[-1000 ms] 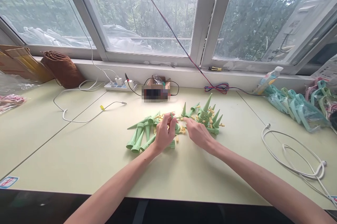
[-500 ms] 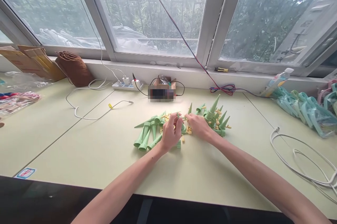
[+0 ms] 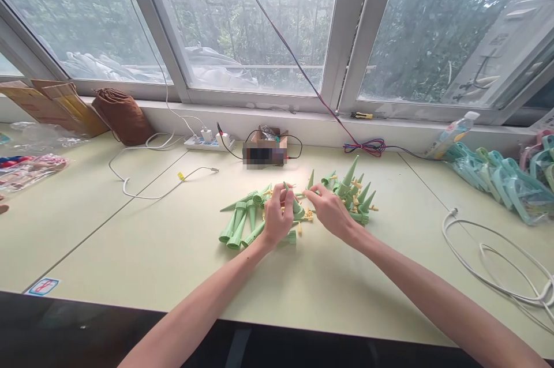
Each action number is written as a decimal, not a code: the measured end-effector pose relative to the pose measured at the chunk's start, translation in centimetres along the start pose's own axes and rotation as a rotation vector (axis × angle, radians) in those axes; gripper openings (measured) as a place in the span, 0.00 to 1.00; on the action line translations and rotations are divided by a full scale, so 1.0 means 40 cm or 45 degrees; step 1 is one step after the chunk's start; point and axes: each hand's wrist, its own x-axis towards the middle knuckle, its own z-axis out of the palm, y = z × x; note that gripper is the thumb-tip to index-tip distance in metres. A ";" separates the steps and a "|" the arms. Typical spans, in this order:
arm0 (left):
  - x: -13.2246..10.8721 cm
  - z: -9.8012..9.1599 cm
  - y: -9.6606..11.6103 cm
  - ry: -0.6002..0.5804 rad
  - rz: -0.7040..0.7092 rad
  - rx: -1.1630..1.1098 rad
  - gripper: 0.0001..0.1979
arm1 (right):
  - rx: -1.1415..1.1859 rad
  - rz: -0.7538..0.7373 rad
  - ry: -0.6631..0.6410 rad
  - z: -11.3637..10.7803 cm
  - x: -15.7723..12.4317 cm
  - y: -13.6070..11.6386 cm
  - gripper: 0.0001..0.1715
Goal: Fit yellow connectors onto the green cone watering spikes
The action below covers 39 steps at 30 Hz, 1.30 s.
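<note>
Your left hand [image 3: 278, 215] grasps a light-green tapered plastic spike [image 3: 297, 208]; whether your right hand [image 3: 331, 206], just beside it, pinches anything, I cannot tell. Swinging that hand outward could topple the green plastic cones [image 3: 350, 175] clustered to its right.

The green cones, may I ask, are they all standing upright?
No, one green cone at the pile's left edge lies sideways, its tip pointing left.
</note>
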 end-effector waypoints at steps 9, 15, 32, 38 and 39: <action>-0.012 0.004 0.008 -0.063 0.023 -0.008 0.07 | 0.531 -0.193 0.388 0.049 -0.113 -0.010 0.14; -0.012 0.002 0.014 -0.099 0.017 -0.003 0.08 | 0.575 -0.113 0.497 0.072 -0.121 -0.017 0.14; -0.015 0.004 0.005 -0.250 0.043 -0.047 0.07 | 0.722 -0.192 0.671 0.067 -0.136 -0.032 0.14; -0.017 0.003 -0.001 -0.266 0.066 -0.087 0.07 | 0.724 -0.197 0.654 0.068 -0.135 -0.028 0.14; -0.017 0.003 -0.002 -0.267 0.068 -0.089 0.07 | 0.722 -0.191 0.649 0.068 -0.134 -0.027 0.13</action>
